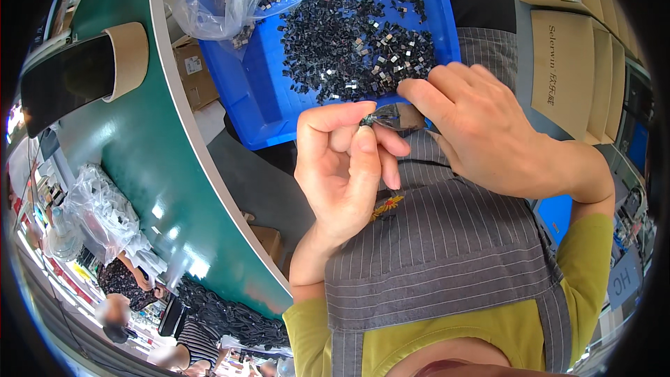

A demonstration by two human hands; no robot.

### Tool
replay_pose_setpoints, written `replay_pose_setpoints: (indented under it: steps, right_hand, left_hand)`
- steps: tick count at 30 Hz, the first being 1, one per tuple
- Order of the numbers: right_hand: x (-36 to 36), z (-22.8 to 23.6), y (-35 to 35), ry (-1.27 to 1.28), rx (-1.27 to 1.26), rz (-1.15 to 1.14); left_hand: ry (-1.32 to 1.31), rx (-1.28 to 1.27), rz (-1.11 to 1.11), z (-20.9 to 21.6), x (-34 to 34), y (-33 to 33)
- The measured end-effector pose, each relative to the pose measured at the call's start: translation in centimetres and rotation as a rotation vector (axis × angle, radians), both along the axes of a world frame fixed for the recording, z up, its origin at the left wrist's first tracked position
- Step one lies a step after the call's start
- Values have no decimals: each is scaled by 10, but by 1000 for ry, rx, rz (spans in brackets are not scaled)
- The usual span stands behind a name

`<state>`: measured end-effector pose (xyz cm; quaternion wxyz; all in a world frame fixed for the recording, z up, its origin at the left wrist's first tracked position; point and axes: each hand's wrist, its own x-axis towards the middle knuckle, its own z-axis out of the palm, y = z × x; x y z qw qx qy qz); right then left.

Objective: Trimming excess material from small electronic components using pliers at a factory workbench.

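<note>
Tabletop [167,174], green with a pale rim, bends down the left of the view and bears a dark pile of parts [230,318] by its lower end. Beside its right edge sits a blue tray [241,101], near edge close to the striped apron [433,258] — a placement that seems to keep the contents within short reach of both hands. What supports the tray cannot be told. Its raised walls probably stop the loose pieces [335,38] from scattering; these spread from the tray's middle toward its right edge, mostly dark, some with shiny square faces. Clear plastic bags [209,7] slump over the far edge and far left corner, perhaps to leave the near part accessible.

The right hand [481,122] covers the tray's near right corner, its thumb and index finger spread apart near a dark glossy strip [391,116]; whether its fingers grip the strip, I cannot tell. The left hand [338,167] is raised just off the tray's near edge, thumb and index finger pressed together on a small dark piece [366,119] — held by the tips, likely because it is so slight, which leaves part of it exposed toward the right hand.
</note>
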<state>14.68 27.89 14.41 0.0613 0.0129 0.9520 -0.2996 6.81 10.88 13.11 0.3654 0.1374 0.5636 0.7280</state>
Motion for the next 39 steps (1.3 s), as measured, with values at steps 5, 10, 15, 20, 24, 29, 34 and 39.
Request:
replay_pose_setpoints:
  steps: [5,10,15,20,24,29,34,39]
  right_hand:
    - [-4,4,4,-180,-518,21]
    - [-5,4,6,-317,-632,35]
    - [1,-5,2,-155,-486,-7]
    - [1,-9,0,119,-107,-51]
    - [2,-12,0,168,17,-36]
    - [2,-14,-1,236,86,-61]
    - [1,-14,-1,288,142,-83]
    - [0,-13,-3,266,146,-70]
  left_hand:
    - [-131,21,-12,2,-4,-3]
    - [-205,96,-25,-2,-6,-3]
    - [-172,90,-10,-4,-3,-2]
    - [-107,32,-4,0,-1,-1]
    - [-107,27,-7,0,-2,0]
    - [-116,55,0,-1,0,1]
    - [-87,79,-1,-4,1,0]
    - [44,-24,59,-3,5,6]
